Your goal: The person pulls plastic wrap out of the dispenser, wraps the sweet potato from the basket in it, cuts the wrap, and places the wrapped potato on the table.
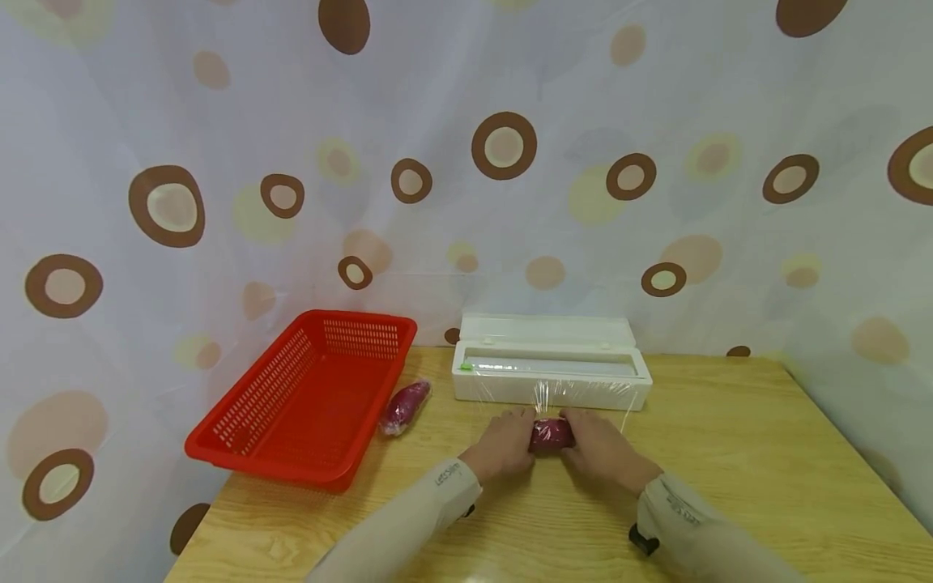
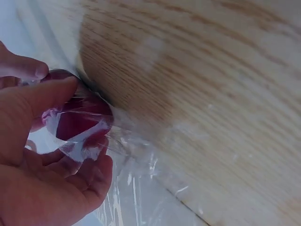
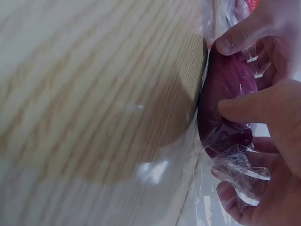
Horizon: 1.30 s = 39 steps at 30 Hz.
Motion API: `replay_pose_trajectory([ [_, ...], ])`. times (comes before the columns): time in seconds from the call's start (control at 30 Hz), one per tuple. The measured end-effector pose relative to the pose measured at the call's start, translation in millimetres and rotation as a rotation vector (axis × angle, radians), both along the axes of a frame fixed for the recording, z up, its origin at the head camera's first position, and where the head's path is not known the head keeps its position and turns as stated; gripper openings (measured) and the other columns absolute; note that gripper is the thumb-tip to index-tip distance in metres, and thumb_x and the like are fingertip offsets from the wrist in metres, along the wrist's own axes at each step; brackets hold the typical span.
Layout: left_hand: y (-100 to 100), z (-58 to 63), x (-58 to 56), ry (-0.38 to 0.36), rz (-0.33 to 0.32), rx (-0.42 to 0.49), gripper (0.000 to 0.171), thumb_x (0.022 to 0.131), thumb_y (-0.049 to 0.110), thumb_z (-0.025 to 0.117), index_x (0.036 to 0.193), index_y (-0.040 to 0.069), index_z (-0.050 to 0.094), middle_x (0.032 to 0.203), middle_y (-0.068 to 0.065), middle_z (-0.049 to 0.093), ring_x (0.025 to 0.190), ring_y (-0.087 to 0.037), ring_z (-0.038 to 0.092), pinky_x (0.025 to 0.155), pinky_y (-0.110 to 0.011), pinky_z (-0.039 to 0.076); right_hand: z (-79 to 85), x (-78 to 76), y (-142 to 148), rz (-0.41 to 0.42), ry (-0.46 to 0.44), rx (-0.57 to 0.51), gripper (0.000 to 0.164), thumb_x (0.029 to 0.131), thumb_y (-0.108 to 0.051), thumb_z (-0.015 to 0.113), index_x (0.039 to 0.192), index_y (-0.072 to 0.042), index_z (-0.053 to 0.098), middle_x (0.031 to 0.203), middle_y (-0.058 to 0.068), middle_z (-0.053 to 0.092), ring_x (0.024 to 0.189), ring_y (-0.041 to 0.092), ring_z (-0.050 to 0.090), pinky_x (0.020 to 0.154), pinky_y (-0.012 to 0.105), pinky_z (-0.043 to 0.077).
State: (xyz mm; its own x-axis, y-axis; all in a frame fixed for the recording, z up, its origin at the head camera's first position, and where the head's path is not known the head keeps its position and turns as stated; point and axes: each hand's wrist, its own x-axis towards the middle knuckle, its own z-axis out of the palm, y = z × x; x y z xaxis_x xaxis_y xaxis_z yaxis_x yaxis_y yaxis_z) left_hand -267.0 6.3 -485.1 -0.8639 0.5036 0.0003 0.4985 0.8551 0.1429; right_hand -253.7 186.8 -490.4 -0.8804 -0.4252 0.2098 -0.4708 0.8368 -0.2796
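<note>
A purple sweet potato lies in the middle of the table, with clear cling film around it. My left hand grips its left end, thumb on top and fingers curled beneath in the left wrist view. At the opposite end, my right hand holds it the same way; its thumb presses the skin in the right wrist view, where bunched film gathers by the fingers. The film stretches from the sweet potato back to a white cling film dispenser, whose lid stands open behind the roll.
To the left stands a red plastic basket with slotted walls. Another sweet potato, wrapped in film, lies between basket and dispenser. A spotted curtain hangs behind the wooden table.
</note>
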Motion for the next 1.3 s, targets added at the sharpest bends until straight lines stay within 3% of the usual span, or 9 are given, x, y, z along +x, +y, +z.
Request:
replay_pose_trajectory([
  [0.17,0,0.0,-5.1,0.005,0.003,0.044,0.035,0.081,0.019,0.071,0.109,0.008,0.053,0.092,-0.006,0.062,0.087,-0.020,0.059,0.081,-0.033,0.048,0.2,-3.7,2,0.013,0.008,0.003,0.033,0.081,-0.010,0.068,0.108,0.001,0.052,0.095,0.014,0.060,0.089,0.031,0.060,0.081,0.046,0.048],
  [0.27,0,2.4,-6.9,-0.009,0.010,0.037,0.030,0.085,0.019,0.068,0.108,0.008,0.054,0.091,-0.006,0.061,0.088,-0.020,0.059,0.080,-0.033,0.048,-0.1,-5.6,1,0.021,0.028,0.009,0.036,0.081,-0.012,0.069,0.109,0.002,0.052,0.096,0.014,0.057,0.090,0.031,0.059,0.082,0.046,0.048],
  [0.47,1,3.6,-8.8,-0.045,0.050,0.037,0.043,0.082,0.017,0.068,0.121,0.005,0.053,0.106,-0.009,0.053,0.095,-0.021,0.055,0.084,-0.031,0.048,-0.5,-14.0,-1,-0.008,-0.017,-0.010,0.044,0.078,-0.012,0.072,0.115,0.003,0.053,0.104,0.016,0.054,0.096,0.032,0.057,0.087,0.047,0.047],
  [0.7,5,0.6,-12.4,-0.033,0.100,0.089,0.059,0.077,0.015,0.074,0.129,0.006,0.048,0.114,-0.009,0.053,0.103,-0.022,0.055,0.092,-0.033,0.045,2.4,-17.6,3,-0.027,-0.081,-0.051,0.050,0.085,-0.014,0.067,0.123,0.008,0.045,0.114,0.024,0.055,0.108,0.038,0.054,0.094,0.051,0.042],
  [0.87,5,-0.3,-16.5,0.024,0.138,0.085,0.051,0.082,0.019,0.071,0.125,0.006,0.046,0.111,-0.009,0.060,0.101,-0.022,0.058,0.091,-0.034,0.046,3.8,-18.8,4,0.010,-0.074,-0.029,0.037,0.092,-0.016,0.060,0.120,0.003,0.046,0.113,0.020,0.055,0.109,0.035,0.053,0.094,0.050,0.042],
  [1.0,4,-1.5,-19.9,0.067,0.143,0.058,0.045,0.084,0.024,0.070,0.120,0.005,0.050,0.107,-0.010,0.060,0.098,-0.022,0.057,0.088,-0.034,0.046,1.7,-20.7,3,0.007,-0.037,0.002,0.037,0.094,-0.017,0.056,0.124,0.003,0.046,0.116,0.023,0.052,0.110,0.037,0.052,0.094,0.051,0.042],
  [1.3,3,-3.7,-28.2,0.074,0.155,0.038,0.042,0.085,0.025,0.071,0.119,0.007,0.054,0.110,-0.007,0.058,0.103,-0.020,0.054,0.092,-0.032,0.044,1.1,-25.7,-3,-0.029,0.027,0.021,0.046,0.084,-0.011,0.067,0.124,0.005,0.050,0.114,0.024,0.052,0.107,0.037,0.053,0.092,0.049,0.044],
])
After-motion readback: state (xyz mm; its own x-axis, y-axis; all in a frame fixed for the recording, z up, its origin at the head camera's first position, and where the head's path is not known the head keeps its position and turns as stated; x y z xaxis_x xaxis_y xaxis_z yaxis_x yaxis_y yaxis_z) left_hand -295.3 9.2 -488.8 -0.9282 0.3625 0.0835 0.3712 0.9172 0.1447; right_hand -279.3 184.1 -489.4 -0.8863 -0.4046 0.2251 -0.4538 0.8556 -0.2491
